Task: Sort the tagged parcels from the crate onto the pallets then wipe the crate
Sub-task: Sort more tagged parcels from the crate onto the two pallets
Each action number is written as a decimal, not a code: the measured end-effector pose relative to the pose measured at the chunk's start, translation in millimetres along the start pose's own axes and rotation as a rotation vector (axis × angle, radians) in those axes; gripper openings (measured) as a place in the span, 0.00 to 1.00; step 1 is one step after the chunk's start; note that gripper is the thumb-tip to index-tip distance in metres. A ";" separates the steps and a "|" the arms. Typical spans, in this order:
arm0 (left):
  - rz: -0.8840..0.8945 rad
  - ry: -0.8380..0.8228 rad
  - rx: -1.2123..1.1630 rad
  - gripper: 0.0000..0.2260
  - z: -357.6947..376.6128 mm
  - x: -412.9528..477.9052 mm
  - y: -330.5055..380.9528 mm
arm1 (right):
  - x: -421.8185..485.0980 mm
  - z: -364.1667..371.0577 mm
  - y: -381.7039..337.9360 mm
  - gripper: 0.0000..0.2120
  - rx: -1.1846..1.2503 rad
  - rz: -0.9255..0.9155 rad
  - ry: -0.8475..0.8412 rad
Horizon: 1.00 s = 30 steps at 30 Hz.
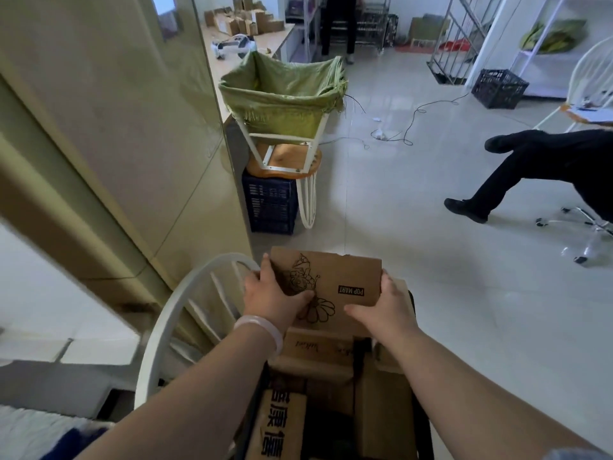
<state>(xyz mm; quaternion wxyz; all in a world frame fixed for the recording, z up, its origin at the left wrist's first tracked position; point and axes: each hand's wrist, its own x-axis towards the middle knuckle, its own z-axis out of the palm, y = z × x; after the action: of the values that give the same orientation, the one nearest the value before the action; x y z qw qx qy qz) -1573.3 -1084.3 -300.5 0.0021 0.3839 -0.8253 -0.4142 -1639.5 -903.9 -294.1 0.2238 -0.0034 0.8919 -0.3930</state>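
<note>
A brown cardboard parcel (pixel 345 277) printed with a flower drawing and a POP MART label is held above the black crate (pixel 420 423) at the bottom centre. My left hand (pixel 268 297) grips its left side and my right hand (pixel 384 310) grips its right side. Below it the crate holds several more cardboard parcels (pixel 282 423), one with large black characters. No pallet is in view.
A white chair back (pixel 172 313) stands left of the crate. Ahead, an upturned chair with a green sack (pixel 282 101) rests on a dark blue crate (pixel 270 207). A seated person's legs (pixel 530 167) stretch in from the right. Cables (pixel 408 127) lie on the tiled floor.
</note>
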 end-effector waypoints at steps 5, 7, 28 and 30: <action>-0.030 0.092 -0.217 0.47 -10.8 -60.3 -3.7 | -38.4 -18.3 3.0 0.38 0.112 -0.018 0.010; -0.070 0.098 -0.382 0.44 -12.6 -90.5 -7.4 | -55.8 -24.3 9.1 0.36 0.149 -0.005 -0.008; -0.120 0.412 -0.643 0.31 -54.7 -349.5 -85.6 | -239.4 -18.5 56.5 0.34 0.188 -0.211 -0.372; -0.137 0.407 -0.612 0.36 -67.1 -363.4 -95.4 | -251.9 -12.1 49.3 0.33 0.176 -0.244 -0.376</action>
<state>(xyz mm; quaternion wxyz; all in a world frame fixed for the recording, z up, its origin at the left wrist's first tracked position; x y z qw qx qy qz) -1235.1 -933.7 -207.5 0.2533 0.4942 -0.6184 -0.5560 -1409.3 -815.5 -221.7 0.3365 -0.1647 0.7898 -0.4857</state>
